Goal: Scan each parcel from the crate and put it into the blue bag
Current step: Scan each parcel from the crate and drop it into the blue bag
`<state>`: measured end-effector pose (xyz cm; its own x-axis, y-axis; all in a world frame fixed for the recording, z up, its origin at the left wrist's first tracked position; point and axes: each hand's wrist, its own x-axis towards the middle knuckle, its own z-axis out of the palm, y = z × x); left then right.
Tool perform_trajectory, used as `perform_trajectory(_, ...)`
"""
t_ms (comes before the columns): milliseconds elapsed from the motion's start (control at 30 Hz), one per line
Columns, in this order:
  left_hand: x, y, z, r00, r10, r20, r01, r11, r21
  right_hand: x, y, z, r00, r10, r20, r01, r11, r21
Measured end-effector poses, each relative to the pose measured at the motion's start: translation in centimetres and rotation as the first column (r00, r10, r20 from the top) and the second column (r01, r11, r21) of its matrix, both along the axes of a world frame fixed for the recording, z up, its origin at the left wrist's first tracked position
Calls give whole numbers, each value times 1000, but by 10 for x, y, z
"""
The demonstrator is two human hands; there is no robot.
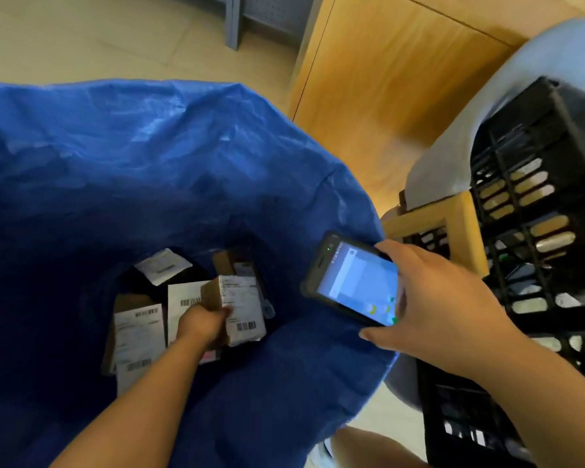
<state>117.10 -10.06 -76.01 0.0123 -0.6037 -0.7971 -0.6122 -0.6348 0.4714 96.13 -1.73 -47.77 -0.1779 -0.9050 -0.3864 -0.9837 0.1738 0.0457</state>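
Left grip [201, 320] clasps a labelled parcel [242, 298] deep inside the blue bag [149, 163] while right grip [443, 305] holds the scanner [355, 282].

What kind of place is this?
Probably a parcel sorting room: the left hand holds a labelled parcel in the blue bag, the right hand holds a scanner, beside a black crate.

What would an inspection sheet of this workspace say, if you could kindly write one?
Surface: pale floor.
Job's things: blue bag open, several labelled parcels lying at its bottom; black crate to the right; scanner, screen lit.
Clutter: nothing seen.
Hands: left hand grips a labelled box low inside the bag; right hand holds the scanner over the bag's rim.
Cables: nothing seen.
Surroundings: wooden cabinet behind the bag.
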Motion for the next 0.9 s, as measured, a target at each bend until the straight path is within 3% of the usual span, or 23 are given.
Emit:
perform_trajectory(367,14,18,9,975,-206,79,212,974,-81,8,7,11,999,30,24,-29,999,-29)
perform_trajectory(633,24,46,90,966,-248,67,257,930,-262,13,55,60,1000,17,-17,-17,999,-29)
perform_trajectory(900,5,96,205,930,-358,80,353,813,-463,-1,150,133,997,-69,34,74,986,-147)
